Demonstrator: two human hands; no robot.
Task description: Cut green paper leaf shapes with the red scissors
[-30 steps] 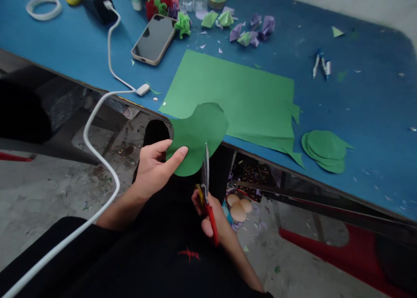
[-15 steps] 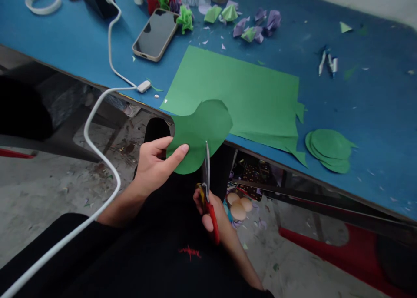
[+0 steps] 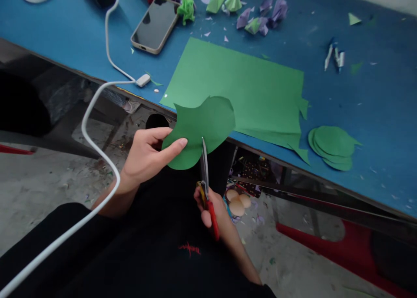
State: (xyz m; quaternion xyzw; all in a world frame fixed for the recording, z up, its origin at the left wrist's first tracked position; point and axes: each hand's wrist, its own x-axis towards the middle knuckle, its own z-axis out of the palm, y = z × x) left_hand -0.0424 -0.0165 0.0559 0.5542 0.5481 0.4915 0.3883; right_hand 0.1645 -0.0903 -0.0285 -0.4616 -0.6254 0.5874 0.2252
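My left hand (image 3: 145, 155) pinches a curved piece of green paper (image 3: 202, 126) in front of the table's near edge, thumb on top. My right hand (image 3: 211, 209) grips red-handled scissors (image 3: 206, 180); their blades point up and bite into the piece's lower edge. Behind it a large green sheet (image 3: 241, 83) lies flat on the blue table (image 3: 374, 102). To the right sits a stack of cut green circles (image 3: 332, 147).
A phone (image 3: 155, 24) lies at the back left, with a white charging cable (image 3: 97, 111) running off the table edge across my lap. Folded purple and green paper pieces (image 3: 257, 18) and small scraps sit further back. Two small pens (image 3: 335, 57) lie at the right.
My left hand has turned the green piece clockwise a little, and the scissor blades have moved further along its lower edge. The view has shifted slightly.
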